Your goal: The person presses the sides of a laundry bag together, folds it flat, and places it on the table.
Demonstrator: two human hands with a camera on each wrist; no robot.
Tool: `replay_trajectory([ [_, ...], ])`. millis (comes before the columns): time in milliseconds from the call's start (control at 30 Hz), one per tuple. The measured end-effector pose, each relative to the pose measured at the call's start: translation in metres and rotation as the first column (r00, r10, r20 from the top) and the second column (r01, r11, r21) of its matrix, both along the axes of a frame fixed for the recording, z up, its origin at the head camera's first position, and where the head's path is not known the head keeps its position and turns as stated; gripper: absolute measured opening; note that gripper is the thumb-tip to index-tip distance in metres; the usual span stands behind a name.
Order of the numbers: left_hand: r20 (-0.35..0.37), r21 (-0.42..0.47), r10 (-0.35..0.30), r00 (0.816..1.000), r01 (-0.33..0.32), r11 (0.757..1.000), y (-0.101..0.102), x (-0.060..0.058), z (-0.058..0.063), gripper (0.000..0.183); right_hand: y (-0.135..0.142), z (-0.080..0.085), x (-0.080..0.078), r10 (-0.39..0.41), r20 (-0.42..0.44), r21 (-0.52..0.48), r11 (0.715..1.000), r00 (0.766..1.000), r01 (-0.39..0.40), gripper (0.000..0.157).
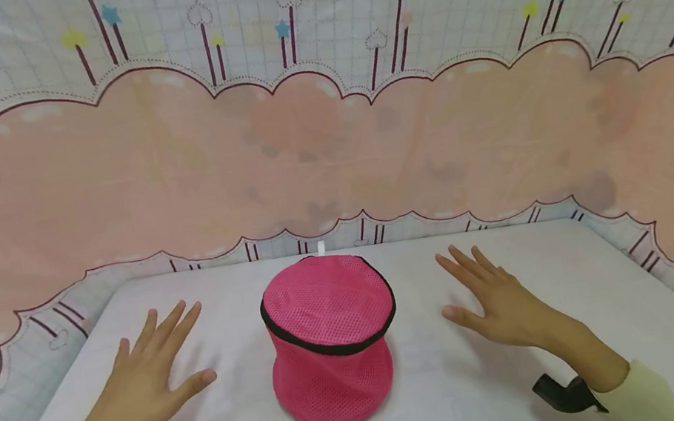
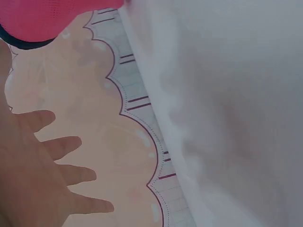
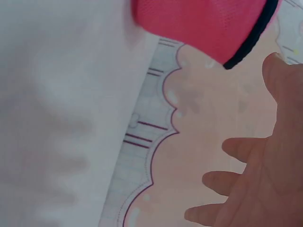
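In the middle of the white table stands a pink mesh bag (image 1: 340,383), round like a short cylinder, with black trim around its top and a small white tag behind. To its left, the left hand (image 1: 148,387) hovers apart from it with fingers spread. On the other side, the right hand (image 1: 498,302) is held up likewise, fingers straight and touching nothing. Each wrist view catches part of the pink bag at the top, with the left hand (image 2: 38,175) and the right hand (image 3: 270,175) spread near it.
The white table (image 1: 452,401) extends around the bag. Behind it hangs a cloth (image 1: 327,152) with a peach cloud pattern, which also shows along both sides. A black strap (image 1: 566,393) hangs at the right wrist beside a pale sleeve (image 1: 647,396).
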State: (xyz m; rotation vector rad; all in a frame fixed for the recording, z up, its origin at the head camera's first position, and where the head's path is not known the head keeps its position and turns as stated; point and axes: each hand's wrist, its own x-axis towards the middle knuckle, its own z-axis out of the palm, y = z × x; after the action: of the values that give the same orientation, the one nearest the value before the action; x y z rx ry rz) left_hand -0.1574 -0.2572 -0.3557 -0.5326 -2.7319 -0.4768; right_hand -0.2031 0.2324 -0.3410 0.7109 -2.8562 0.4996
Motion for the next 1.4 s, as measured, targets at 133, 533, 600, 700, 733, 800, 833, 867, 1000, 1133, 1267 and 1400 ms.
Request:
replay_trajectory([
  [133,-0.005,0.075,-0.026,1.000,0.026,0.997,0.008,-0.002,0.007,0.090,-0.003,0.003,0.004,0.036,0.028,-0.097,0.995,0.999,-0.033,0.080],
  [533,-0.017,0.174,-0.062,0.998,0.064,0.983,0.035,-0.009,0.025,0.091,-0.024,0.009,0.005,0.179,0.052,-0.307,0.939,0.982,-0.155,0.074],
  [600,-0.003,0.183,-0.067,0.998,0.066,0.981,0.038,-0.010,0.027,0.089,-0.026,0.008,0.005,0.192,0.069,-0.337,0.928,0.979,-0.158,0.073],
  [700,0.014,0.214,-0.078,0.997,0.073,0.974,0.039,-0.010,0.030,0.087,-0.029,0.008,0.003,0.210,0.082,-0.357,0.919,0.974,-0.168,0.073],
  [733,0.020,0.225,-0.080,0.997,0.074,0.972,0.040,-0.010,0.030,0.086,-0.031,0.008,0.002,0.216,0.083,-0.362,0.916,0.973,-0.173,0.072],
  [800,0.034,0.248,-0.083,0.996,0.072,0.966,0.043,-0.009,0.032,0.084,-0.035,0.009,0.001,0.229,0.085,-0.374,0.910,0.970,-0.182,0.072],
  [833,0.043,0.258,-0.084,0.996,0.070,0.964,0.046,-0.009,0.032,0.084,-0.037,0.010,0.000,0.234,0.089,-0.377,0.908,0.968,-0.184,0.071],
  [867,0.052,0.269,-0.086,0.995,0.069,0.961,0.048,-0.008,0.033,0.083,-0.039,0.010,-0.001,0.242,0.098,-0.384,0.904,0.965,-0.187,0.071],
  [1000,0.083,0.318,-0.113,0.990,0.081,0.945,0.060,-0.007,0.034,0.080,-0.048,0.012,-0.004,0.258,0.155,-0.396,0.900,0.954,-0.179,0.070],
  [1133,0.099,0.352,-0.157,0.983,0.113,0.929,0.070,-0.006,0.034,0.078,-0.053,0.013,-0.006,0.260,0.197,-0.394,0.904,0.945,-0.166,0.069],
  [1267,0.106,0.350,-0.168,0.980,0.121,0.929,0.078,-0.006,0.035,0.078,-0.055,0.014,-0.007,0.269,0.222,-0.394,0.904,0.937,-0.166,0.067],
  [1400,0.150,0.381,-0.170,0.974,0.101,0.919,0.084,-0.004,0.035,0.078,-0.062,0.016,-0.008,0.307,0.280,-0.428,0.888,0.910,-0.168,0.067],
])
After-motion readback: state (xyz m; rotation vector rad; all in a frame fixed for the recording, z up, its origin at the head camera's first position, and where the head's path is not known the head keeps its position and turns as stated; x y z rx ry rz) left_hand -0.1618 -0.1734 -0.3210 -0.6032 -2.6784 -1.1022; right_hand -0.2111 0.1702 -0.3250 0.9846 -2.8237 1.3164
